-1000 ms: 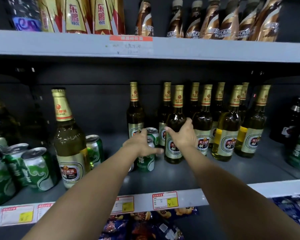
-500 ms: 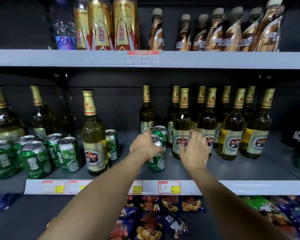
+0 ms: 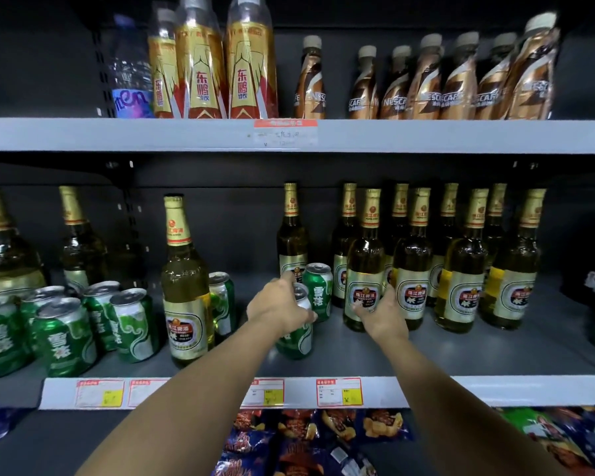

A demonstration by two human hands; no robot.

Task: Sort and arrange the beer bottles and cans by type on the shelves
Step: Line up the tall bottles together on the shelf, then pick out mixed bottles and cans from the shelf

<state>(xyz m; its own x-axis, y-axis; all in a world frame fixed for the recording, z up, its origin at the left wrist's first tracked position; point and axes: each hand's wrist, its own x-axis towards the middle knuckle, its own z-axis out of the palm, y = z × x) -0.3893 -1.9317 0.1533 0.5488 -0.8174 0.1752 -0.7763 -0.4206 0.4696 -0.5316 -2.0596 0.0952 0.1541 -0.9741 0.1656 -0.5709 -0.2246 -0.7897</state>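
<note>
Lower left of the frame: cluster of green aluminium beer cans [image 3: 64, 334] on the grey metal middle shelf [image 3: 461, 352], two gold-foiled glass beer bottles behind. Just right, lone tall amber glass beer bottle with gold neck foil [image 3: 186, 297], one green can behind it. Centre: left hand [image 3: 278, 306], grip curled over the top of a green beer can with white lettering [image 3: 296, 333], second identical can [image 3: 318, 290] just behind. Right of centre: right hand [image 3: 380, 312], fingers spread loose against the label of the front-row amber bottle [image 3: 364, 269], grip not closed. Further right: double row of matching bottles [image 3: 461, 266]. Upper shelf: gold drink bottles, brown coffee bottles.
</note>
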